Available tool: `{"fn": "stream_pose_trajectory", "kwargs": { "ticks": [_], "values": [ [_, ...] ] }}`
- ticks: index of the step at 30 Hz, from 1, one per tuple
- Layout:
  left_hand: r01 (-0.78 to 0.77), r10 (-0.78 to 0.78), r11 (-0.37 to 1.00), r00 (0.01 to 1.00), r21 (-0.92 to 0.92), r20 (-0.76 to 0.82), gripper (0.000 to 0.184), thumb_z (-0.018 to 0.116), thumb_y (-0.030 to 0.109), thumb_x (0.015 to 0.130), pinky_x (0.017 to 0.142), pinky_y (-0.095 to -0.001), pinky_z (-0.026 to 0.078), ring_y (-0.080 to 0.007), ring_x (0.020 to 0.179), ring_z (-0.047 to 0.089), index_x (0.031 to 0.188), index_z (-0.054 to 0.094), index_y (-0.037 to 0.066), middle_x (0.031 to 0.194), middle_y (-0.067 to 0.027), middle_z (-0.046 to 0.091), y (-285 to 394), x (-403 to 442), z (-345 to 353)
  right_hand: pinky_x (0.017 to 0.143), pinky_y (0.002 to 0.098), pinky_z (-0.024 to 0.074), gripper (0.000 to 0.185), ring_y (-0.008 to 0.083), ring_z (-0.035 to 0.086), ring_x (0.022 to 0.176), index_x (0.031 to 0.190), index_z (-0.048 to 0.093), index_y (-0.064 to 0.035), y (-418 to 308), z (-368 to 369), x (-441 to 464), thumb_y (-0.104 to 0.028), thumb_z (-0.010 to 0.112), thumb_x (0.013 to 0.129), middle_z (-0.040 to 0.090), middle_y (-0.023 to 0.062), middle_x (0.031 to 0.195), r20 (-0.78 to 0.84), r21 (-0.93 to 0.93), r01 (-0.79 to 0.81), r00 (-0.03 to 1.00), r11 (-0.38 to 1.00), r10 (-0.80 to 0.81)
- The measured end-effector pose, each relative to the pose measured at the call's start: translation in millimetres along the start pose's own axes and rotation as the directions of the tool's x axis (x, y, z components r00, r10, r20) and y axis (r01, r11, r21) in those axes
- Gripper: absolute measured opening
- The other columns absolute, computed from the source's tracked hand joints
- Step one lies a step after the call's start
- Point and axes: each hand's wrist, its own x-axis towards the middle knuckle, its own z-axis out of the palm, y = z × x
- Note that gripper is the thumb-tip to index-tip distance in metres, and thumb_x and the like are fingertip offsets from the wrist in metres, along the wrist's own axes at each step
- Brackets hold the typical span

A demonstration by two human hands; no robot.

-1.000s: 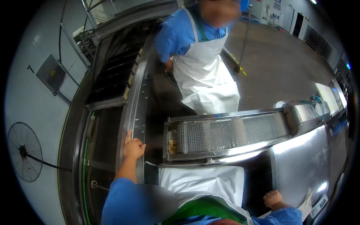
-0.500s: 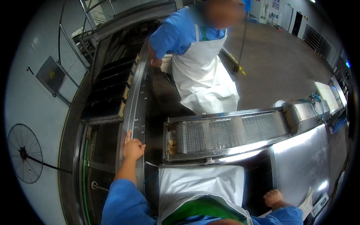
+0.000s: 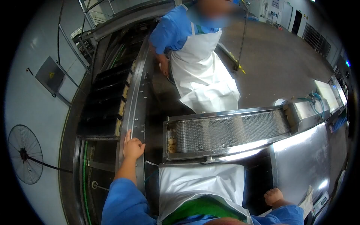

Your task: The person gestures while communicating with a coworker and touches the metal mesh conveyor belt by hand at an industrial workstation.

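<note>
My left hand [image 3: 134, 147] rests on the steel rail [image 3: 131, 116] of a conveyor, its index finger stretched along the metal and the others loosely bent, holding nothing. Beyond it, on the conveyor, stands a row of black trays or moulds [image 3: 99, 127] with pale yellowish edges; what they contain cannot be made out. My right hand [image 3: 273, 197] is low on the right, fingers curled in, beside the near corner of a steel table [image 3: 300, 161]. Nothing shows in that hand. A white apron [image 3: 202, 180] covers my front.
A mesh belt [image 3: 232, 131] in a steel frame lies ahead, pale crumbs [image 3: 171, 144] at its left end. Across it stands a co-worker in a white apron [image 3: 204, 71]. A fan [image 3: 24, 153] is at left, a small device with a display [image 3: 320, 202] at lower right.
The black trays have slid along the conveyor toward me. The co-worker's hand has come off the rail and down to their side. Both my hands stay in place.
</note>
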Motion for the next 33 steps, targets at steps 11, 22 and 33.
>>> {"fn": "stream_pose_trajectory", "kwargs": {
  "ticks": [11,22,33],
  "values": [
    [-0.007,0.007,1.000,1.000,0.011,-0.004,0.015,0.077,0.024,0.076,0.114,-0.0415,0.032,-0.0312,0.143,0.032,0.070,0.076,0.010,0.098,-0.0033,0.072,-2,-3,1,0.082,0.0381,0.0537,0.020,0.0219,0.069,0.099,0.093,0.077,-0.0173,-3,-5,9,-0.025,0.060,0.086,0.074,0.0028,0.101,0.330,-0.002,-0.094,0.940,0.996,0.089],
    [-0.002,0.000,1.000,0.999,0.031,0.045,0.016,0.077,0.023,0.077,0.116,-0.0448,0.029,-0.0354,0.144,0.031,0.075,0.077,0.006,0.099,-0.0052,0.072,-2,0,-1,0.073,0.0369,0.0496,0.011,0.0203,0.064,0.080,0.079,0.065,-0.0176,0,26,0,-0.027,0.059,0.081,0.063,-0.0008,0.079,-0.047,-0.018,0.004,0.999,1.000,-0.004],
    [-0.047,0.047,0.999,0.999,0.018,0.002,0.015,0.078,0.022,0.075,0.117,-0.0450,0.029,-0.0358,0.143,0.031,0.073,0.076,0.007,0.096,-0.0044,0.073,-8,0,2,0.071,0.0357,0.0480,0.009,0.0202,0.063,0.077,0.077,0.064,-0.0178,-1,25,0,-0.026,0.061,0.078,0.062,-0.0010,0.076,-0.069,-0.033,0.003,0.998,0.999,-0.005]
  ]
}}
